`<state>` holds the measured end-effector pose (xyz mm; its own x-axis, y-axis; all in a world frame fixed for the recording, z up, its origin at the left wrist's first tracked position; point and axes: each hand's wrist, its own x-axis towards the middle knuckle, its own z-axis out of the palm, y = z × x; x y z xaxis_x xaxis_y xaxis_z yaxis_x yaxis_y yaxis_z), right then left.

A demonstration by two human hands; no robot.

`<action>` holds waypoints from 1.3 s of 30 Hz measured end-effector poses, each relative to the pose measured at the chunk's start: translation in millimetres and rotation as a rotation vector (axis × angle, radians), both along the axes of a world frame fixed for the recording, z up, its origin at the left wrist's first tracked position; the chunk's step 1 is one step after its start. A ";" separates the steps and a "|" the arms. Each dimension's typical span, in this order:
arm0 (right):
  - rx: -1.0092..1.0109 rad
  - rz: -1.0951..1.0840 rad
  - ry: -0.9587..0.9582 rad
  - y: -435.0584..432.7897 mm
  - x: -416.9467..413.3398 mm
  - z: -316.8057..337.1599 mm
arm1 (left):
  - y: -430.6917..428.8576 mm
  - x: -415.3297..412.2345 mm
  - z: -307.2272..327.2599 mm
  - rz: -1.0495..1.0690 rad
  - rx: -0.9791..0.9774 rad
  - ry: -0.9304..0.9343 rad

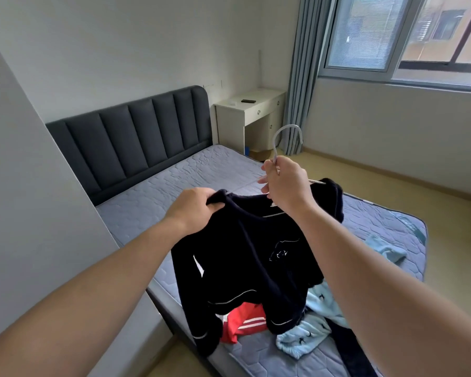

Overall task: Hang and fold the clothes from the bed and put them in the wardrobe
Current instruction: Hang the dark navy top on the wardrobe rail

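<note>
Above the near end of the bed [174, 183], the dark navy top [250, 254] is draped on a white hanger [286, 128]. The hanger's hook points up and its bar runs left to right, and the top's length drops toward a red garment [245, 319] and a light blue garment [307, 333] on the mattress. The left hand [193, 208] grips the top's shoulder in curled fingers, while the right hand [283, 183] pinches the hanger's neck just under the hook.

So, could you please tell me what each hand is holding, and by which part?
The right hand grips the white hanger at the neck below its hook; the left hand grips the dark top at its shoulder.
</note>
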<state>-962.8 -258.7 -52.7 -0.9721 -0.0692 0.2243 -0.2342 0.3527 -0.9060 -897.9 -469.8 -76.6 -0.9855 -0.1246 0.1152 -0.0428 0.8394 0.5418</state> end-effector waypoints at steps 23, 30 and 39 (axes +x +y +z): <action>0.651 0.281 0.161 -24.9 40.9 -29.8 | -39.1 190.9 20.2 0.496 -0.287 0.434; 0.516 0.673 0.303 -101.5 150.6 -50.6 | -43.2 367.3 20.6 0.821 -0.260 0.212; 0.480 1.271 0.586 -169.9 382.0 -55.1 | -11.8 591.1 17.6 1.045 -0.280 0.021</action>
<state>-580.8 -428.7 -107.8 0.0152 -0.9643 0.2644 -0.8909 -0.1331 -0.4343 -306.8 -481.7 -59.0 -0.4046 -0.8686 0.2862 -0.8021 0.4873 0.3453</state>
